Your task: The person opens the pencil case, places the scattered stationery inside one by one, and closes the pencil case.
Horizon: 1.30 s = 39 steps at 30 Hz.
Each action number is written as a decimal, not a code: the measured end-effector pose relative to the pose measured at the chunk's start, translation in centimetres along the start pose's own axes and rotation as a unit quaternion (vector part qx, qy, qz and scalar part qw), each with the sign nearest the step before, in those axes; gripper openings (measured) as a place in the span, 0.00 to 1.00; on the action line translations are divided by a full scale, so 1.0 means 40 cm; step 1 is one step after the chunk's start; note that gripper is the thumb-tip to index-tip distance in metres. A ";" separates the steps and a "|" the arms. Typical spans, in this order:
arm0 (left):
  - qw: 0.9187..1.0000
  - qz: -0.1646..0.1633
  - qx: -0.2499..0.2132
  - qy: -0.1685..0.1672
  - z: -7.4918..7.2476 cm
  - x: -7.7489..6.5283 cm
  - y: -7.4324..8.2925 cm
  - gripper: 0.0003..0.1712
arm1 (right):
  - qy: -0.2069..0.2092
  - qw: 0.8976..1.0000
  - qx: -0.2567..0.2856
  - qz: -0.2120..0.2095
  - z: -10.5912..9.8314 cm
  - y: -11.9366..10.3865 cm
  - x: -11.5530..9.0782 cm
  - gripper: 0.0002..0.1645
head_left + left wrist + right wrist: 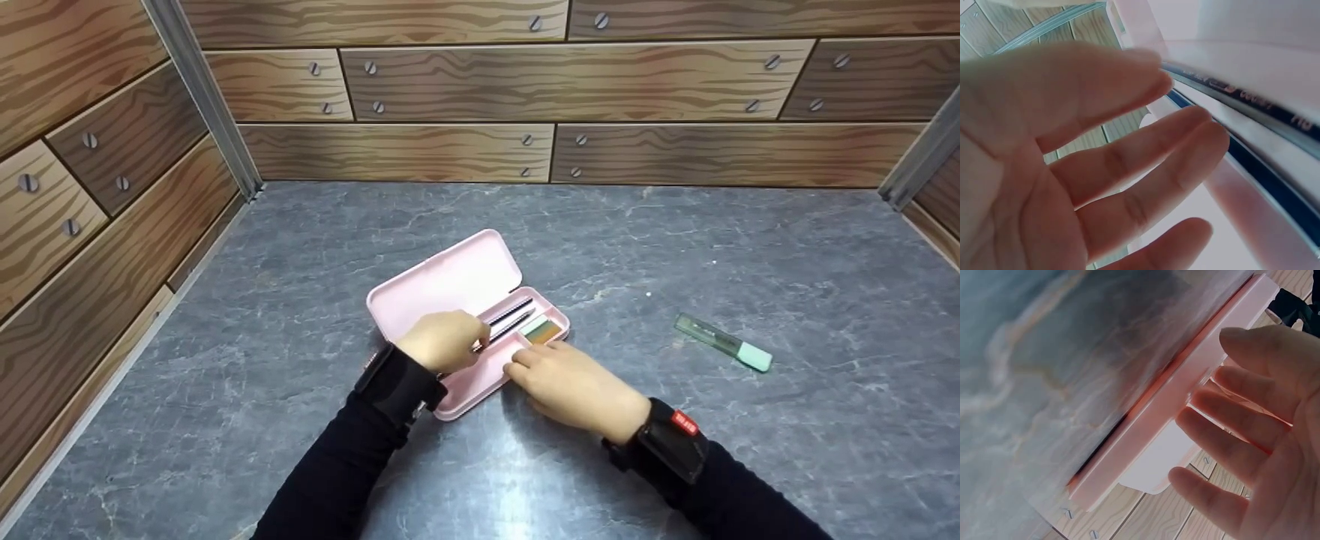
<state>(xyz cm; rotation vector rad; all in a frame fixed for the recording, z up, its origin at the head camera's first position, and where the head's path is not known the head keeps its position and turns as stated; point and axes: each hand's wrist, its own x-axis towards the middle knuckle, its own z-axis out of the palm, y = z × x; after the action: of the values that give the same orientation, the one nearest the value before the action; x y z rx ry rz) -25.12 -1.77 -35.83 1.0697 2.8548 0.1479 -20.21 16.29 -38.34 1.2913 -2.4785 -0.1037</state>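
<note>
Back and side walls: panels (577, 82) printed as wood planks with slotted screws, grey metal posts in the corners. Bench (247, 375): dark grey, marble-veined, with a bright glare at the front edge.

Pencil case (480, 386): pink, smooth, apparently plastic; long rounded rectangle, about midway between the bench's left and right edges, set aslant. Its lid (457, 281) is folded back toward the bench's back left corner. The tray is partitioned. A small compartment at the end nearer the bench's right edge holds a flat block (540, 328) banded green, whitish and ochre; I cannot identify it more closely.

Two slim dark pencils lie lengthwise in the tray. My left hand (446, 341) reaches over the case, thumb and forefinger pinching the end of the nearer pencil (512, 324); my other fingers are extended and slightly apart. The farther pencil (511, 311) lies alongside it. This hand blocks the head view of part of the tray and of the pencils' ends.

My right hand (574, 382) is at the case's front long wall, fingertips at the rim, fingers a little spread, thumb apart from them. How hard they press I cannot tell.

Translucent green highlighter (721, 343), mint cap: flat-sided, lying well apart from the case, toward the bench's right edge. Black bands (397, 386) wrap both my wrists over dark sleeves.
</note>
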 end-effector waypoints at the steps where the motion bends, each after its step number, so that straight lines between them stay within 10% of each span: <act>1: 1.000 0.001 0.002 0.009 -0.001 -0.001 0.002 0.05 | 0.003 1.000 0.000 0.001 0.000 0.003 -0.001 0.07; 23: 0.995 0.013 0.043 0.084 0.001 -0.062 0.018 0.08 | -0.029 0.989 0.044 0.140 -0.024 0.178 -0.172 0.09; 39: 0.995 0.005 0.044 0.089 0.005 -0.070 0.011 0.08 | -0.098 0.941 0.091 0.312 -0.080 0.320 -0.397 0.07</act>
<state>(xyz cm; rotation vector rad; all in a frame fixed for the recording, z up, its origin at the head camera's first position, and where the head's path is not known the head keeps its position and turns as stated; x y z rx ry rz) -22.69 -3.28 -35.84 1.1409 3.0402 0.1245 -20.77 36.85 -36.76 0.5120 -3.0021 0.1643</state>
